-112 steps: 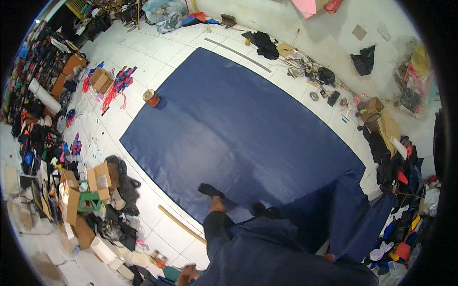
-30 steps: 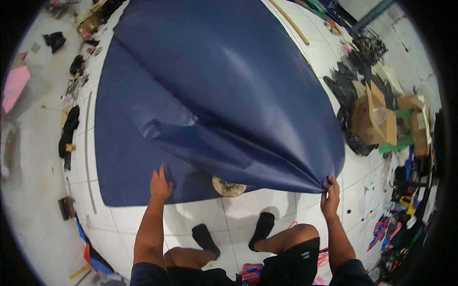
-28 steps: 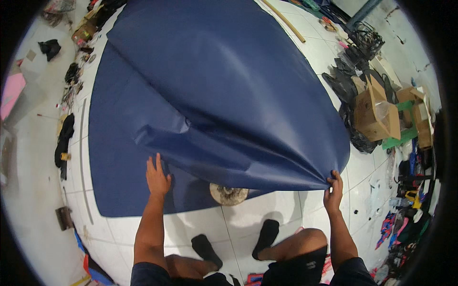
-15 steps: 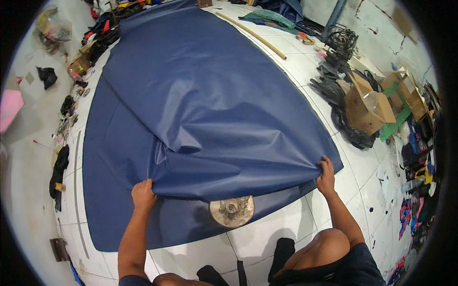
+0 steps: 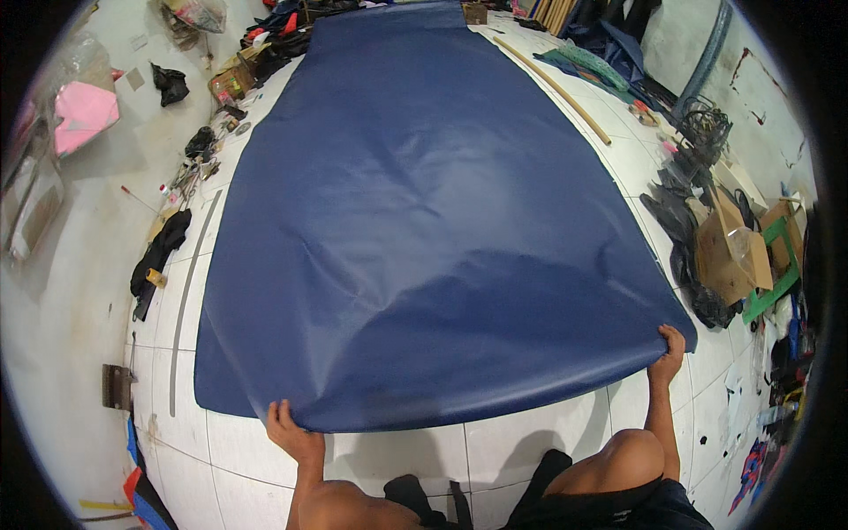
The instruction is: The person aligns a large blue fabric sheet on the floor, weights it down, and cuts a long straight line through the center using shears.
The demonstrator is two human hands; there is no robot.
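this looks like a cluttered workshop, shown by the big dark-blue sheet (image 5: 442, 194) spread over a white tiled floor (image 5: 252, 455), the long grey strip (image 5: 186, 305) and tan pole (image 5: 563, 97) lying on either side of it, and the cardboard box (image 5: 724, 265) beside crumpled black plastic (image 5: 676, 230).

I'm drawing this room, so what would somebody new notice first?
Probably the big dark blue sheet spread across the white tiled floor, its near edge held by the left hand and right hand. Next might come the bright pink piece against the left wall, then the open cardboard box right of the sheet.
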